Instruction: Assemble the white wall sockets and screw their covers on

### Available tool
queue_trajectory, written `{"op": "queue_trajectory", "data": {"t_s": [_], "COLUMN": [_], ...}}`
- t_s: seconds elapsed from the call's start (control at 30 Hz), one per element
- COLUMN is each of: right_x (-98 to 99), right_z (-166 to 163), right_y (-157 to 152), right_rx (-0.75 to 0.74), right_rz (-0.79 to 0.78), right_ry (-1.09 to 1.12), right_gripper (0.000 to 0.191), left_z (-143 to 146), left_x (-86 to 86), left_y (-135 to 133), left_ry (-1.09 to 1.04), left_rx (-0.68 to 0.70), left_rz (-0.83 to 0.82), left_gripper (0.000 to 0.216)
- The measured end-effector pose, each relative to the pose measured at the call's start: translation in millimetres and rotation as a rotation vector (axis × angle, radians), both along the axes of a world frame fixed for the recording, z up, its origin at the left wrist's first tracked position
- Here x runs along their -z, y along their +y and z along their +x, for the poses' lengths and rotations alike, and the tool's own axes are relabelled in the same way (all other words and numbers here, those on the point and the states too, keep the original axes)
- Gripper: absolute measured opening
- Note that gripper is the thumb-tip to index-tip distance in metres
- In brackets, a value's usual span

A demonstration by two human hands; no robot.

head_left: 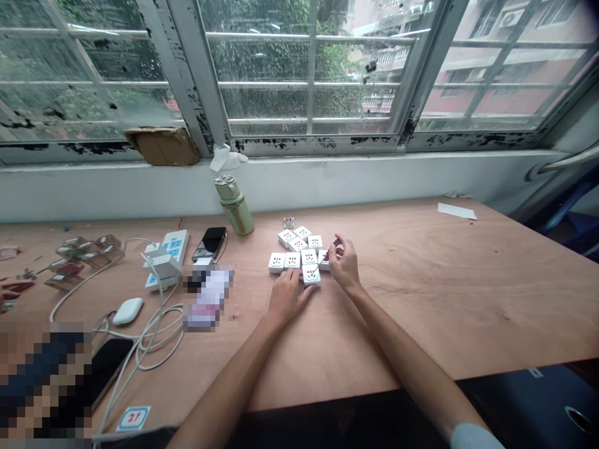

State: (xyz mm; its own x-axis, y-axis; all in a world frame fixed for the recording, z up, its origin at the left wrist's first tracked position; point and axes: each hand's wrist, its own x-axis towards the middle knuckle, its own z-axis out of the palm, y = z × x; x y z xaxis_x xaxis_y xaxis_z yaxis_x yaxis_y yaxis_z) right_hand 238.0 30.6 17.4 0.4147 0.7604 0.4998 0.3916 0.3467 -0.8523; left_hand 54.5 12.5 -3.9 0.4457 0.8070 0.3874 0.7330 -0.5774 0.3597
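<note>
Several small white square power sockets (292, 260) lie grouped on the wooden table, their slotted faces up. My left hand (286, 296) grips the nearest socket (311, 275) at its left and front, thumb along the front edge. In my right hand (344, 265), the fingers are pinched round a screwdriver (336, 242) with a dark handle. Its thin shaft slants down to the left, toward the face of the socket by my left hand. Whether the tip touches a screw is too small to tell. A loose socket part (289, 222) sits behind the group.
On the left are a green flask (238, 209), a phone (209, 243), a power strip (175, 249), a white earbud case (128, 310) and tangled white cables (156, 337). Another person's hand (16, 290) shows at the left edge. A white strip (457, 211) lies far right.
</note>
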Motion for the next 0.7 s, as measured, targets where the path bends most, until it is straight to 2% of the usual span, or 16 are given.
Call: {"op": "queue_trajectory", "data": {"t_s": [0.5, 0.7], "right_x": [-13.8, -17.7], "right_z": [-5.8, -8.9], "right_y": [-9.7, -13.7], "right_rx": [0.1, 0.059], "right_rz": [-0.021, 0.028], "right_ry": [-0.106, -0.176], "right_gripper": [0.04, 0.038], "left_z": [0.5, 0.8], "left_x": [-0.9, -1.8], "left_y": [-0.4, -0.9], "left_ry": [-0.014, -0.007], "left_rx": [0.014, 0.003], "left_rz": [0.0, -0.009], "left_gripper": [0.036, 0.034]}}
